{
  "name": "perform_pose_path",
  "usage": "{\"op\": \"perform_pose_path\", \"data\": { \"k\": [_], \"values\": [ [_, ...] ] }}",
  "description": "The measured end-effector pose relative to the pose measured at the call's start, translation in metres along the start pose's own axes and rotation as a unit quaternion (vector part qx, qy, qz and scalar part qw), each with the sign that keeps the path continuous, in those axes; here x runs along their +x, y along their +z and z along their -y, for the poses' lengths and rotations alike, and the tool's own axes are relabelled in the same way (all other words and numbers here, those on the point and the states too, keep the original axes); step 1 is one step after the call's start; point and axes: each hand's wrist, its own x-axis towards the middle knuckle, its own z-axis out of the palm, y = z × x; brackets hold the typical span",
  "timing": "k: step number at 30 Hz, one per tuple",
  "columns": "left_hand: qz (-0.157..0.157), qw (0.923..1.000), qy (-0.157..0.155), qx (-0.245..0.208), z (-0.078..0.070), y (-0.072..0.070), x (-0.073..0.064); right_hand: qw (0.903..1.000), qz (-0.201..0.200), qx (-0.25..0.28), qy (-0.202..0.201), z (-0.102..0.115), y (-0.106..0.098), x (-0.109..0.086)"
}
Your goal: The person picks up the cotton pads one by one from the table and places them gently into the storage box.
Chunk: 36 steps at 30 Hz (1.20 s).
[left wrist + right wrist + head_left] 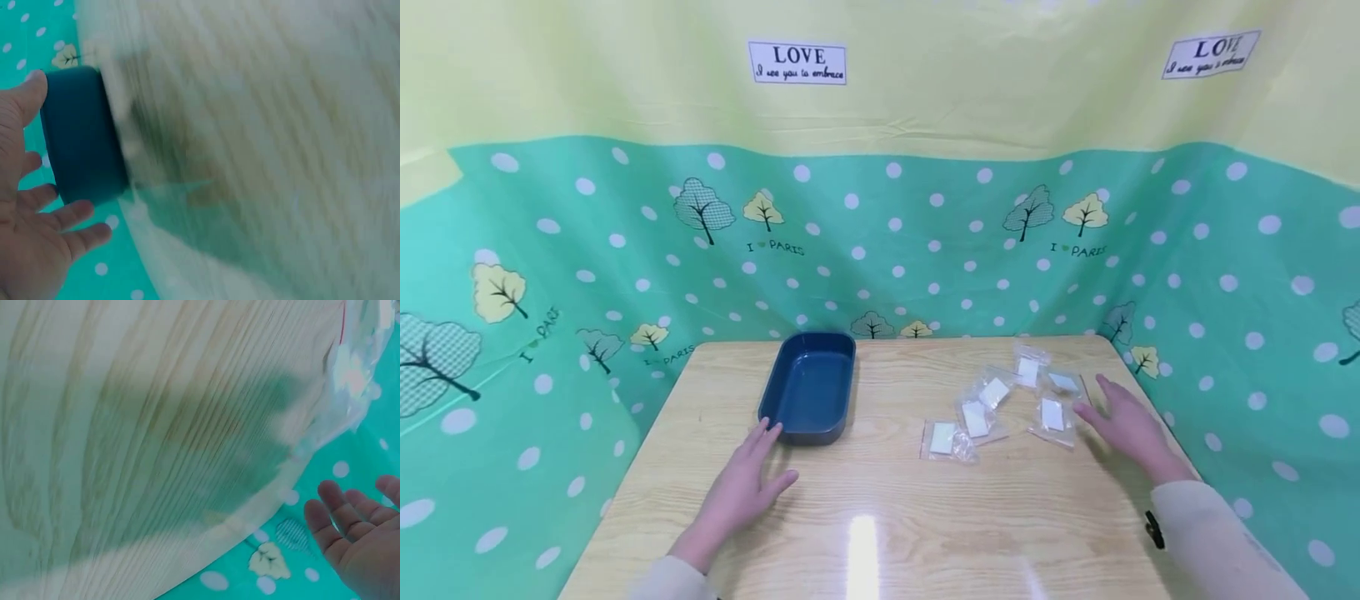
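Left hand [737, 496] and right hand [1126, 425]: fingers of both released.
Your left hand was at the near left corner of the dark blue, rounded rectangular tray [816, 392], its fingers extended and its thumb spread apart; whether the fingertips touched the tray could not be told. Your right hand was just right of the clear plastic bags with small flat rectangular pieces inside [1052, 415], fingers extended and thumb apart. The tray stood on the left part of the pale wood-grain table [895, 492], near its far edge. Six bags lay in a loose cluster on the right part, some overlapping; most pieces looked white, one greyish blue. Green polka-dotted cloth [917, 242] hung behind the table.
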Motion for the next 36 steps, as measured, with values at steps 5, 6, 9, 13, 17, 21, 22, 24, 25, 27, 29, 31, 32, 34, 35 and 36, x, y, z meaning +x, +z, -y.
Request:
{"op": "perform_pose_path", "data": {
  "k": [5,6,9,13,17,21,22,24,25,27,29,31,32,34,35,36],
  "values": [
    [0.008,0.9999,-0.013,0.003,-0.016,0.013,0.001,0.9996,-0.021,0.011,-0.011,0.021,0.016,0.003],
    [0.008,0.9998,-0.016,0.005,-0.018,0.015,0.000,0.9996,-0.020,0.011,-0.016,0.026,0.021,0.003],
    [0.012,0.9994,-0.033,0.006,-0.017,0.018,-0.005,0.9987,0.001,0.015,-0.049,0.045,0.034,0.004],
    [0.033,0.9976,-0.060,-0.010,-0.015,0.021,-0.009,0.9956,0.030,0.011,-0.089,0.059,0.048,0.005],
    [0.057,0.9950,-0.073,-0.039,-0.019,0.027,-0.007,0.9955,0.040,-0.002,-0.086,0.060,0.057,0.005],
    [0.056,0.9948,-0.072,-0.045,-0.027,0.030,-0.005,0.9948,0.049,-0.018,-0.087,0.059,0.062,0.006],
    [0.056,0.9948,-0.073,-0.045,-0.028,0.030,-0.004,0.9945,0.050,-0.023,-0.089,0.059,0.063,0.006],
    [0.054,0.9945,-0.077,-0.046,-0.031,0.029,-0.004,0.9939,0.051,-0.034,-0.092,0.059,0.065,0.006],
    [0.056,0.9940,-0.081,-0.047,-0.032,0.028,-0.004,0.9938,0.052,-0.038,-0.090,0.060,0.065,0.007],
    [0.057,0.9933,-0.086,-0.051,-0.034,0.026,-0.004,0.9937,0.055,-0.043,-0.088,0.062,0.064,0.008],
    [0.059,0.9927,-0.090,-0.054,-0.035,0.025,-0.004,0.9937,0.061,-0.041,-0.084,0.062,0.063,0.008],
    [0.061,0.9924,-0.090,-0.058,-0.035,0.024,-0.003,0.9941,0.060,-0.041,-0.081,0.061,0.061,0.009],
    [0.060,0.9923,-0.089,-0.061,-0.035,0.024,-0.003,0.9944,0.055,-0.045,-0.077,0.060,0.059,0.009],
    [0.055,0.9926,-0.089,-0.062,-0.033,0.024,-0.003,0.9950,0.045,-0.060,-0.065,0.057,0.056,0.009],
    [0.050,0.9928,-0.089,-0.062,-0.032,0.024,-0.003,0.9950,0.041,-0.070,-0.058,0.055,0.055,0.009],
    [0.047,0.9930,-0.089,-0.062,-0.031,0.024,-0.003,0.9949,0.037,-0.079,-0.051,0.053,0.053,0.010]
  ]
}}
